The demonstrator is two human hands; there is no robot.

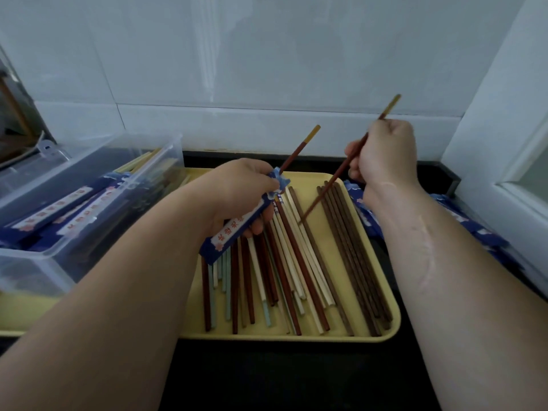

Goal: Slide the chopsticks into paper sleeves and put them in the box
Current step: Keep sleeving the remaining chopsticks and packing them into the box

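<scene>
Two bare forearms fill the bottom of the head view, reaching over the black counter [281, 381] to a yellow tray [281, 337]. On the tray lie loose chopsticks [284, 277] in red-brown, cream and pale blue, with a tidier row of dark wooden chopsticks [355, 256] on the right side.

The left hand [237, 191] is curled round a blue paper sleeve [234, 229], pinching it near its crumpled mouth. One red-brown chopstick [299, 149] with a yellow end sits partly inside and sticks out upward. The right hand [382, 155] is closed round the matching second chopstick [329, 185], which slants down with its narrow tip low over the loose ones. I cannot tell whether it touches them.

The clear plastic box [59, 253] stands left of the tray, already holding sleeved pairs [53, 209]. Spare sleeves [480, 229] lie beside the tray under the right forearm.

The likely trouble is at the sleeve mouth. The pinching fingers may be squeezing it flat, so the second tip could catch the paper edge and crease or tear it. It could also push against the first chopstick and drive it out of line. A low swing of the tip could scatter the loose chopsticks.
</scene>
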